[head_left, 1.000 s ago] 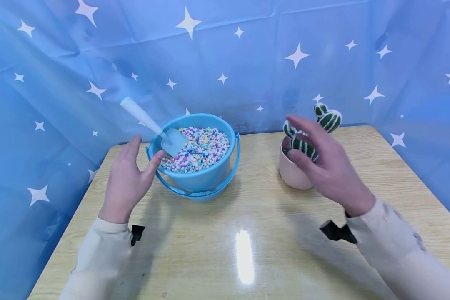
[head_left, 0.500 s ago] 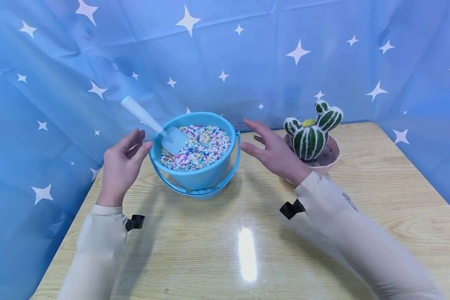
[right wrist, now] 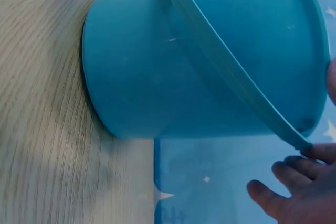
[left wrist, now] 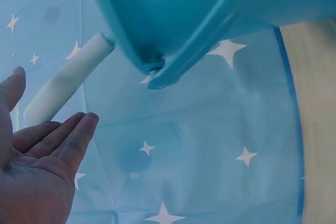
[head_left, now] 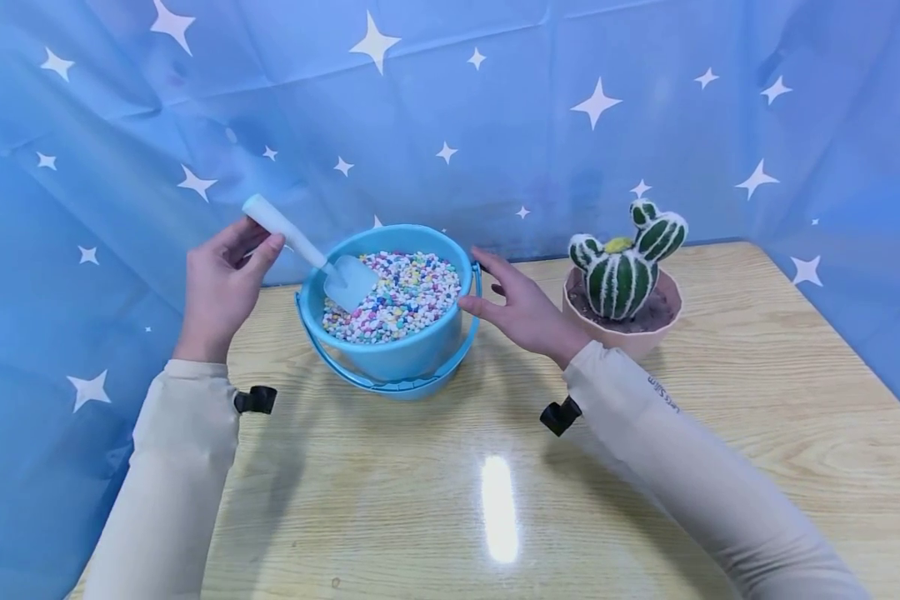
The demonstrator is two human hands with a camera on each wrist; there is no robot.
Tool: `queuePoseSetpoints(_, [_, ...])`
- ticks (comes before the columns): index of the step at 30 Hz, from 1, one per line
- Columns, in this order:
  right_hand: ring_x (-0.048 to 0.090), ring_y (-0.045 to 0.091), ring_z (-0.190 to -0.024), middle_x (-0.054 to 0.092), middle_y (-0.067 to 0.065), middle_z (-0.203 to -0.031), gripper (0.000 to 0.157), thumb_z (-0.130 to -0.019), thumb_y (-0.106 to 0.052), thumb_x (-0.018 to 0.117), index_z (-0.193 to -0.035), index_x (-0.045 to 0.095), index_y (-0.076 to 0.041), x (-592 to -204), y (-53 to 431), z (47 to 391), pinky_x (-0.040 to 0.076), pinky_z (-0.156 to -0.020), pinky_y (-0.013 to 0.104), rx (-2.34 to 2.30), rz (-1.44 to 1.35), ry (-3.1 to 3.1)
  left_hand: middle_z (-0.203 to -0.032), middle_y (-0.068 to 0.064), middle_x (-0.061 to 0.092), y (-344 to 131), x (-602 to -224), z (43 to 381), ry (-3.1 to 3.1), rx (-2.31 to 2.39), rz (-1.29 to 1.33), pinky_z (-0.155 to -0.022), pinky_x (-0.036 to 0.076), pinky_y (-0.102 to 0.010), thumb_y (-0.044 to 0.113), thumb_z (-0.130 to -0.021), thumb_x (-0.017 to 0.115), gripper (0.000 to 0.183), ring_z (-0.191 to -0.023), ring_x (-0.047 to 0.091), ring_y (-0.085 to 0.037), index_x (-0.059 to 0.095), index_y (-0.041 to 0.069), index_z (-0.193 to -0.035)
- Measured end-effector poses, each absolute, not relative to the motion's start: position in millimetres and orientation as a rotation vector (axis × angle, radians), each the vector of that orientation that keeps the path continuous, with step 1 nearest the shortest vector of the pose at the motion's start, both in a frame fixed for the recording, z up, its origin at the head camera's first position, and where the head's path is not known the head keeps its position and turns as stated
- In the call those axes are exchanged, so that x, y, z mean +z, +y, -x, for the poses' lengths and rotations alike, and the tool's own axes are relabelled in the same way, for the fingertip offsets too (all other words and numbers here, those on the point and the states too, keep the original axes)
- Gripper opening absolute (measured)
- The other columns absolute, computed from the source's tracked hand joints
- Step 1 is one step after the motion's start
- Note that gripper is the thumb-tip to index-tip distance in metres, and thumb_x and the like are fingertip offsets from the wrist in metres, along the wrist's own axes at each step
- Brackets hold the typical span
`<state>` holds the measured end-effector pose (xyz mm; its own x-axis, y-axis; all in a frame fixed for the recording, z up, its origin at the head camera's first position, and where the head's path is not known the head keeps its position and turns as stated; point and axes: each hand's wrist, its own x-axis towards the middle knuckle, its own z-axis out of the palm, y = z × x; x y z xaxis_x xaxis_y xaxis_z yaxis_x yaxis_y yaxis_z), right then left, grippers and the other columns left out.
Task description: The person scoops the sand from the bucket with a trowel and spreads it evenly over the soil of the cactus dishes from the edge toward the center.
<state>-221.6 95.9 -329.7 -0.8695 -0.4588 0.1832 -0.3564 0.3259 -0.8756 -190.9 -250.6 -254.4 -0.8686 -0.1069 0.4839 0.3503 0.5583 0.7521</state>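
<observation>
A light-blue bucket [head_left: 397,354], filled with small multicoloured beads [head_left: 412,292], stands on the table with its handle lowered at the front. In it leans a small shovel [head_left: 351,283], its white handle [left wrist: 71,80] slanting out over the left rim. My left hand [head_left: 221,292] is at the upper end of that handle, the thumb apart from the extended fingers [left wrist: 76,137]. On the other side, my right hand [head_left: 525,308] has its thumb at the bucket's rim and a fingertip at the handle joint; its other fingers [right wrist: 268,198] are spread beside the bucket.
A potted cactus [head_left: 618,283] in a pink pot [head_left: 633,342] stands to the right, just behind my right hand. A blue curtain with white stars [head_left: 450,108] hangs close behind and beside the wooden table [head_left: 390,500].
My right hand has moved left from in front of the cactus to the bucket's right rim. My left hand has risen from the bucket's left side to the shovel's handle. Bucket and shovel stay put.
</observation>
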Motion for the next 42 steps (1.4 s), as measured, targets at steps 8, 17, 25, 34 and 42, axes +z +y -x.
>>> queuePoseSetpoints(8, [0.026,0.021,-0.143,0.027,0.0,-0.158,0.068,-0.098,-0.031,0.064,-0.155,0.028,-0.018,-330.9,92.8,222.8,0.033,-0.115,0.047,-1.702,0.765,2.4,-0.125,-0.016,0.06,-250.8,-237.1,202.5,-2.346,-1.244,0.124,-0.098,0.051,-0.027,0.033,-0.097,0.063,0.059,-0.113,0.061,-0.015,0.045,0.005,-0.146])
queuePoseSetpoints(17, [0.037,0.022,-0.137,0.04,0.005,-0.15,0.063,-0.098,-0.017,0.065,-0.152,0.034,-0.011,-334.0,89.2,221.8,0.037,-0.112,0.043,-1.89,0.774,2.231,-0.106,-0.012,0.07,-250.1,-233.7,205.9,-2.191,-1.642,0.267,-0.079,0.059,-0.029,0.016,-0.094,0.067,0.04,-0.088,0.071,-0.015,0.054,0.001,-0.129])
queuePoseSetpoints(25, [0.038,0.021,-0.136,0.041,0.005,-0.149,0.063,-0.097,-0.019,0.066,-0.151,0.035,-0.012,-335.8,88.5,223.7,0.037,-0.113,0.044,-1.887,0.761,2.25,-0.107,-0.011,0.067,-233.6,-211.6,197.4,-2.295,-1.31,0.266,-0.078,0.06,-0.028,0.02,-0.099,0.061,0.038,-0.093,0.068,-0.014,0.053,0.013,-0.135])
queuePoseSetpoints(34, [0.038,0.021,-0.136,0.041,0.003,-0.149,0.063,-0.097,-0.022,0.067,-0.151,0.036,-0.013,-334.8,90.6,223.9,0.039,-0.111,0.043,-1.884,0.742,2.244,-0.103,-0.01,0.063,-229.4,-195.7,189.1,-2.392,-1.235,0.212,-0.075,0.06,-0.024,0.023,-0.097,0.064,0.032,-0.09,0.068,-0.014,0.06,0.012,-0.126])
queuePoseSetpoints(42, [0.038,0.023,-0.137,0.039,0.004,-0.15,0.065,-0.096,-0.024,0.067,-0.151,0.035,-0.012,-331.3,91.0,221.9,0.04,-0.11,0.044,-1.852,0.74,2.263,-0.104,-0.016,0.059,-256.0,-228.0,188.8,-2.466,-1.515,0.176,-0.075,0.061,-0.031,0.02,-0.1,0.058,0.025,-0.08,0.072,-0.018,0.053,0.002,-0.117])
